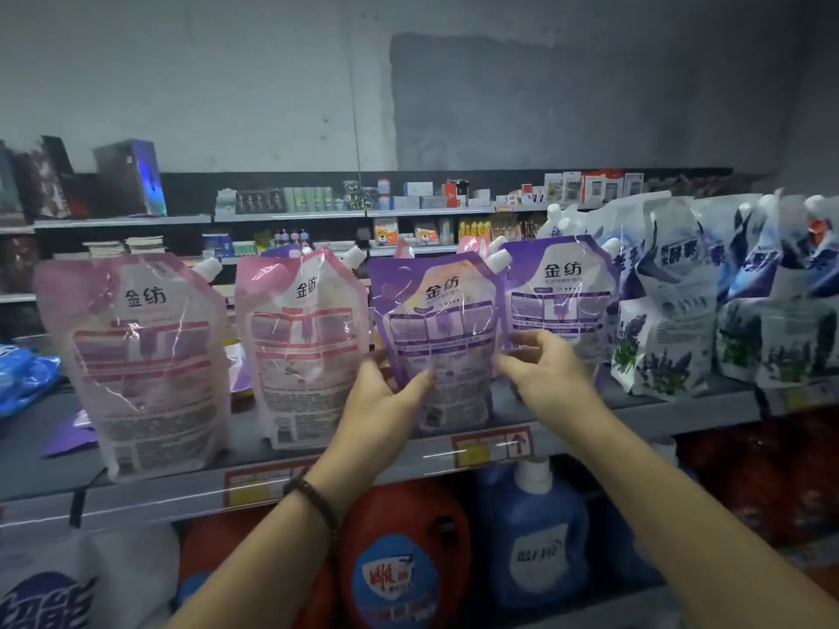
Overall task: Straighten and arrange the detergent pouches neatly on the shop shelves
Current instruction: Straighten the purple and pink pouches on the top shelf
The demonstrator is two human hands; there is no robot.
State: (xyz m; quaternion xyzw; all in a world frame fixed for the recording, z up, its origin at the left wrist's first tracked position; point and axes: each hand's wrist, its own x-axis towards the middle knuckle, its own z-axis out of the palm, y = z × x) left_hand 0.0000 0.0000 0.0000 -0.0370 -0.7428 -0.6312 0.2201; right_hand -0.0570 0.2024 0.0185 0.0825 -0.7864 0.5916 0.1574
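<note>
The front purple pouch [438,338] stands upright on the upper shelf [181,492], near its front edge, with the white spout at its top right corner. The left hand [386,394] grips the pouch at its lower left edge, thumb laid across the printed front and fingers behind. The right hand [540,370] grips the lower right edge, fingers curled around it. Both hands are thus closed on the same pouch.

A second purple pouch [560,288] stands just behind and to the right, partly overlapped by the first. To the left, two pink pouches [136,356] [304,347] stand upright side by side, the left one nearer the shelf edge. To the right, a group of white-and-blue pouches [667,301] with lavender print is packed closely together.

A flat purple packet [72,435] lies on the shelf behind the leftmost pink pouch, and a blue packet [22,379] lies at the far left. A price label [492,444] is fixed to the shelf edge below the hands. A dark beaded bracelet [313,497] sits on the left wrist. The lower shelf holds a red jug [404,560] and a blue bottle [535,537].
</note>
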